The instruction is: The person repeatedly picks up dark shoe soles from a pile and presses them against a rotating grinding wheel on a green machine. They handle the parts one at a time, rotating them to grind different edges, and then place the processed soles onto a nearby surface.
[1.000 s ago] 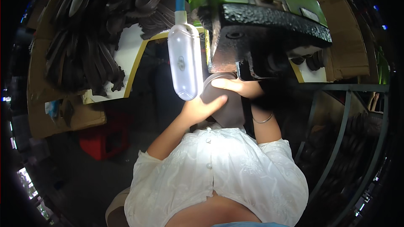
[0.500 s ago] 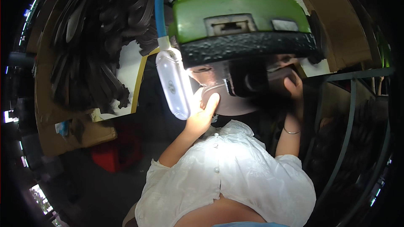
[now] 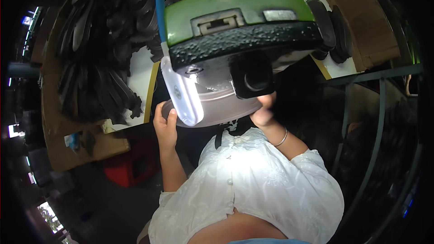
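Observation:
A grey-brown shoe sole (image 3: 219, 112) spans the space between my hands, below the head of a green and black machine (image 3: 239, 11). My left hand (image 3: 166, 124) grips its left end, thumb on the near side. At its right end, my right hand (image 3: 263, 112) is closed round the edge, slightly smeared by motion. The machine's black block (image 3: 253, 79) overhangs the sole near my right hand and hides part of its far side. A lit white lamp (image 3: 183, 92) on a blue hose covers part of the sole near my left hand.
Dark soles (image 3: 104, 70) lie heaped in a cardboard box at the left. More soles (image 3: 322, 29) stand at the right beside another cardboard piece (image 3: 373, 27). A metal frame (image 3: 375, 80) runs along the right. A red stool (image 3: 124, 167) is low at the left.
Both hands have moved left with the sole, my right hand the farthest. The machine and lamp sit further left in the picture, and soles behind the machine at the right now show.

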`<state>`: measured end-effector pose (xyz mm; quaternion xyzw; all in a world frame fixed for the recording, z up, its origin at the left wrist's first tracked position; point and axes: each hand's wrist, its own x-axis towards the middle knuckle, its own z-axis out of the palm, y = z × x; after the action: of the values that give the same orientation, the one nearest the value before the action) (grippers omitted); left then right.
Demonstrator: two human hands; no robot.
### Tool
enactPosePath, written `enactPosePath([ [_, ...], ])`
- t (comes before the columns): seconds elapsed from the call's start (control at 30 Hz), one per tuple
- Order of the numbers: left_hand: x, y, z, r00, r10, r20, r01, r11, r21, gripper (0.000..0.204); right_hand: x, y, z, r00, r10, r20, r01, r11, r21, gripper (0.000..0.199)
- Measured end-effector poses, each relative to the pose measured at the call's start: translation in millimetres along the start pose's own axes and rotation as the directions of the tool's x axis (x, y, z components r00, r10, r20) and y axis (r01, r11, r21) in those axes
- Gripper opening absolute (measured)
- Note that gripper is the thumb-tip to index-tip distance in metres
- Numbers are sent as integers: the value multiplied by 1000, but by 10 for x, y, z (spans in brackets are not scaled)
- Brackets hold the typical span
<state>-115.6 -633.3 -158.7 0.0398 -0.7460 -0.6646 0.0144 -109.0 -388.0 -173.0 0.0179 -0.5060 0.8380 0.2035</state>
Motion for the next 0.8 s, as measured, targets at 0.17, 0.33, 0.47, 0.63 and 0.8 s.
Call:
enactPosePath([
  [0.17,-158,-368,68,986,-128,107,120,989,83,15,123,-173,32,957,167,235,-115,969,-221,54],
  [0.33,-425,-717,540,837,-326,439,254,943,217,40,379,-351,34,825,313,471,-98,900,-426,60],
  [0.47,-524,-548,1020,591,-276,758,181,961,209,24,570,-396,13,721,384,577,-9,837,-547,40],
  [0.63,-530,-602,1362,526,-37,850,-185,970,156,36,622,-652,41,673,487,556,145,651,-745,34],
  [0.8,-373,-762,1142,658,-302,690,159,951,264,36,1034,-1139,-344,939,-311,149,251,321,-913,34],
])
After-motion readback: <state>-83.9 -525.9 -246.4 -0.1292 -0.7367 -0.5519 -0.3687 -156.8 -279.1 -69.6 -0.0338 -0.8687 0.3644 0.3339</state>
